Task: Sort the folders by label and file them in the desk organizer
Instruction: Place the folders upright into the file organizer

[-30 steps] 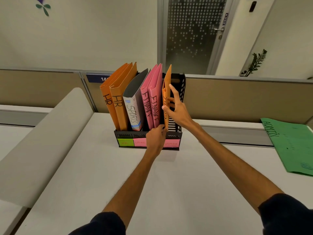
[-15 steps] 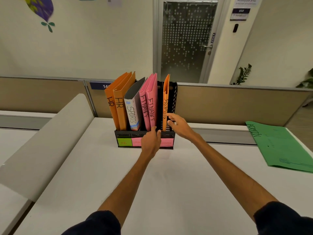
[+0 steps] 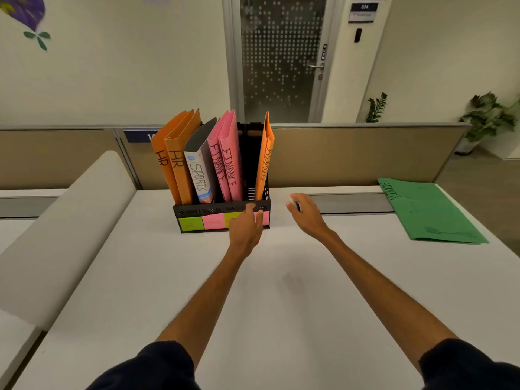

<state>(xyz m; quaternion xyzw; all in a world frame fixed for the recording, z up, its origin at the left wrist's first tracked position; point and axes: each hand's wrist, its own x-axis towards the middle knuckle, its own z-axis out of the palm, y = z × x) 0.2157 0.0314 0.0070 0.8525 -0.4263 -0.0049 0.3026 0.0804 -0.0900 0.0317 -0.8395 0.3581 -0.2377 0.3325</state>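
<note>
Your left hand rests relaxed fingers on the black mesh organizer at the far edge of the tabletop, your right hand hangs loose and empty beside it, and slotting in the green ADMIN folder from the right edge could topple the leaning orange folder.

Occluded, cropped and illegible regions, head view
The left hand partly covers two labels on the front of the desk organizer; the writing on the pink label is too faint to read. The lone orange folder stands nearly edge-on, so its lettering is illegible. The HR folders hide part of a blue plate. The door sign is too small to read; the wall decal is blurred and cropped at the upper left
</note>
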